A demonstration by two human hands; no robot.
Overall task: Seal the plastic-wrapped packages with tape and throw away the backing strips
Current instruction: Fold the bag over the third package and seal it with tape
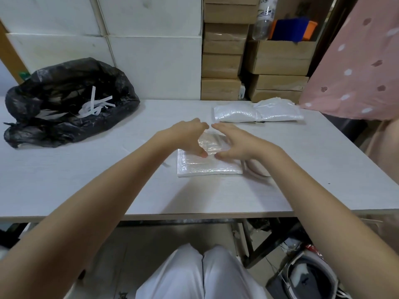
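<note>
A white bubble-wrap package (207, 167) lies flat at the middle of the table (108, 180). My left hand (187, 134) and my right hand (235, 141) rest on its far part with fingers spread, fingertips nearly meeting at the far edge and thumbs pressing on the package's top. Neither hand curls around anything. Two more white packages (259, 112) lie side by side at the back right. A black rubbish bag (69, 102) sits open at the back left with several white backing strips (95, 106) inside.
A tape roll (257, 168) shows partly beside the package, under my right wrist. Stacked cardboard boxes (222, 61) and white foam boxes (151, 50) stand behind the table. A pink cloth (356, 67) hangs at the right. A bin (311, 277) stands on the floor below right.
</note>
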